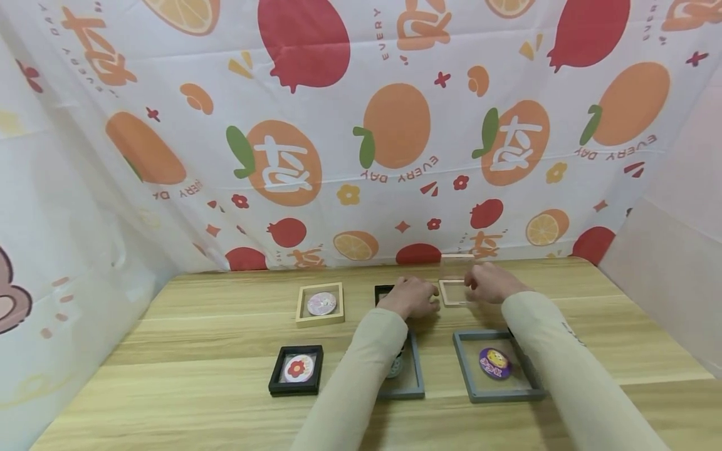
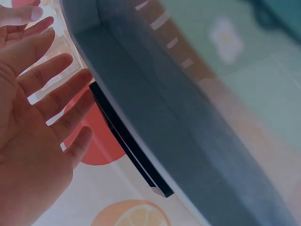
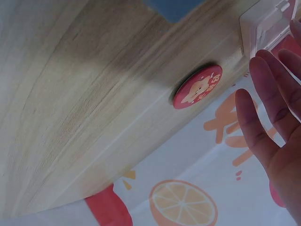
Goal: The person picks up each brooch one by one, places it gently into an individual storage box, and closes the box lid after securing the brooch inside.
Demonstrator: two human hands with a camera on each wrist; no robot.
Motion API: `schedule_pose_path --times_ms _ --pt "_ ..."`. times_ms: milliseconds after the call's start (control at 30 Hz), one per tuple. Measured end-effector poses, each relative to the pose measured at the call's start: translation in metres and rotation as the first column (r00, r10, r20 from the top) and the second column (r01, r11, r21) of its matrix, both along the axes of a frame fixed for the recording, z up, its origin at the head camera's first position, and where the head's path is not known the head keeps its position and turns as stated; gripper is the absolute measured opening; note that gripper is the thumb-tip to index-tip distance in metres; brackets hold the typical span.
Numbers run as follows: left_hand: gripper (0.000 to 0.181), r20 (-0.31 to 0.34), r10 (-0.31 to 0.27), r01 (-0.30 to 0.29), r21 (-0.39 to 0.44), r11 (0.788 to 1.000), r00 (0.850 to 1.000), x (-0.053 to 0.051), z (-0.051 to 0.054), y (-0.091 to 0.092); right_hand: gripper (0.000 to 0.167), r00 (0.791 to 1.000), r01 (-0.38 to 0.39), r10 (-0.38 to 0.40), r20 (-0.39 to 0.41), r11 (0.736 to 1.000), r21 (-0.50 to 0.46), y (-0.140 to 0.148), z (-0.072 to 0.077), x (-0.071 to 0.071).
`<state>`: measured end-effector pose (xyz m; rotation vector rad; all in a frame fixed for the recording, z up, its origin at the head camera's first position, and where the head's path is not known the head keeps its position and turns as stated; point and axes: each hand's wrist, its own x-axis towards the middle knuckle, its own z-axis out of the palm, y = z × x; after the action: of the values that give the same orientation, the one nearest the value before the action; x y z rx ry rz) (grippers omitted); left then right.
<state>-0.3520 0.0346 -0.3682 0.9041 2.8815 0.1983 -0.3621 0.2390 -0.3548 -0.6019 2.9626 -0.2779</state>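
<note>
A small white frame (image 1: 451, 293) lies at the back of the table, its clear lid (image 1: 455, 268) raised upright behind it. My right hand (image 1: 492, 283) is at the frame's right side. In the right wrist view, its fingers (image 3: 261, 127) look fairly straight beside the white frame (image 3: 249, 30); whether they touch it I cannot tell. Close by on the wood lies a red round badge (image 3: 198, 87). My left hand (image 1: 410, 297) hovers left of the white frame, over a black frame (image 1: 383, 290) it partly covers. Its fingers (image 2: 70, 94) are spread and hold nothing.
Below my forearms sit two grey frames, one (image 1: 418, 369) partly hidden by the left sleeve, the other (image 1: 465, 369) around a purple badge (image 1: 495, 363). Further left are a wooden frame (image 1: 299, 307) and a black frame (image 1: 276, 376), each with a badge. A fruit-print cloth (image 1: 350, 175) hangs behind.
</note>
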Motion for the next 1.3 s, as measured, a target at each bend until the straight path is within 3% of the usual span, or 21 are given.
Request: schedule_pose_path --times_ms 333,600,800,1000,1100,1300 --pt "0.024 -0.001 0.004 -0.004 -0.005 1.000 1.000 -0.002 -0.001 0.005 0.010 0.998 -0.040 0.041 -0.039 0.999 0.009 0.012 -0.001 0.001" --pt "0.025 0.011 -0.018 0.018 -0.019 1.000 1.000 -0.001 -0.002 0.009 0.021 0.998 -0.023 0.024 -0.052 1.000 0.015 0.017 -0.004 0.002" --pt "0.026 0.028 -0.030 0.030 -0.019 0.999 0.999 -0.001 -0.003 0.012 0.018 0.999 0.016 -0.016 -0.043 1.000 0.013 0.023 -0.006 0.006" --pt "0.030 0.069 -0.039 0.044 -0.073 0.996 0.997 0.003 -0.001 0.010 0.011 0.997 0.026 -0.026 -0.070 1.000 -0.006 0.025 -0.009 0.006" --pt "0.029 0.096 -0.012 0.019 -0.076 0.997 0.995 0.006 0.001 0.008 0.009 0.997 0.027 -0.028 -0.075 1.000 -0.009 0.027 -0.010 0.006" --pt "0.022 0.168 0.109 -0.108 -0.016 0.994 0.980 0.014 0.003 0.011 0.009 0.995 0.053 -0.056 -0.080 0.998 -0.042 0.033 -0.012 0.006"
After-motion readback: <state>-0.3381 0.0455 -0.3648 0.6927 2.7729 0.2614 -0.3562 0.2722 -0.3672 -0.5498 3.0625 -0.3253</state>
